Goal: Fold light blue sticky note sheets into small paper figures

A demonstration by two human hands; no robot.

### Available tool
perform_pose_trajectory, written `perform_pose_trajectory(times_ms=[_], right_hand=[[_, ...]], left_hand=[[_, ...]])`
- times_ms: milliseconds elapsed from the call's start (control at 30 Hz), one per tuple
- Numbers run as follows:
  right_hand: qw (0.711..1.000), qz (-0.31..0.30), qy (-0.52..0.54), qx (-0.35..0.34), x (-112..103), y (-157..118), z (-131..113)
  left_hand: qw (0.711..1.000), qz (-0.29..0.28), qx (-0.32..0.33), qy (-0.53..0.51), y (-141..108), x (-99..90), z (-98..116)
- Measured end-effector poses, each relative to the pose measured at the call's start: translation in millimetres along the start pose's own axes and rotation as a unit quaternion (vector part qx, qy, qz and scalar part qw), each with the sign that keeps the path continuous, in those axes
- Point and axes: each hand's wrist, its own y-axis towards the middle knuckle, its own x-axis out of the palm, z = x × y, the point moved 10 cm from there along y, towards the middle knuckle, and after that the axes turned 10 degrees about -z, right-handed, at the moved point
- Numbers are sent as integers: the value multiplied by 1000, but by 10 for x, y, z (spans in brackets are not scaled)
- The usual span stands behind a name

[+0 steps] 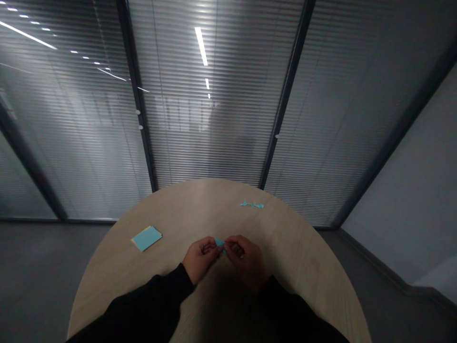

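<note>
A small folded piece of blue paper (219, 242) is pinched between my two hands over the middle of the table. My left hand (200, 258) grips it from the left with thumb and fingers closed. From the other side, my right hand (247, 259) holds the paper's right end between thumb and forefinger. The fingers cover much of the paper, so its full shape is hidden.
The round wooden table (200, 205) has a stack of blue paper sheets (147, 238), a yellowish edge showing beneath, at the left. Small blue paper pieces (252, 205) lie in a row toward the back right. Glass panels with blinds (214, 143) stand behind the table.
</note>
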Motion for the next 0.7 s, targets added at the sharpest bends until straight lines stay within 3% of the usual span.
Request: perform_pose_trajectory(times_ms=[200, 400, 700], right_hand=[[996, 30, -83, -26, -20, -10, -130], [995, 45, -78, -38, -24, -18, -164], [993, 46, -102, -27, -21, -3, -164]], left_hand=[[999, 37, -27, 11, -14, -65, -46], [998, 40, -19, -45, -3, -54, -47], [997, 62, -20, -37, -12, -65, -77]])
